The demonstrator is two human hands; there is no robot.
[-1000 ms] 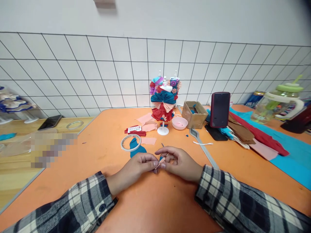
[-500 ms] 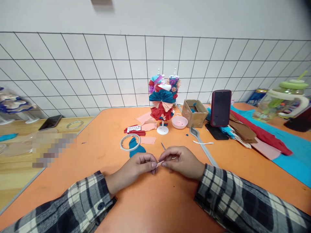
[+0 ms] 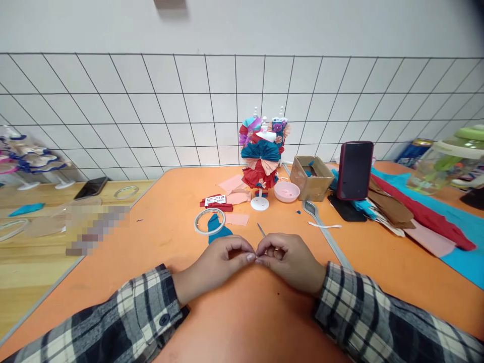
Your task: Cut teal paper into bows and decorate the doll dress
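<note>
My left hand and my right hand meet fingertip to fingertip low over the orange table. Both are closed in a pinch on a small piece of pink paper, which the fingers now hide almost wholly. A thin pointed metal tip sticks out beyond my right hand; the rest of it is covered. Just past my left hand lie a blue paper scrap and a roll of narrow tape.
Behind stand mini dress forms in pleated paper, a pink bowl and a cardboard box. To the right are an upright phone, coloured paper sheets and a jug. A grey zipper-like strip runs beside my right hand.
The whole view has shifted, so things sit a little farther right. My fingertips have drawn closer together, and the pink paper that showed between them is now nearly hidden.
</note>
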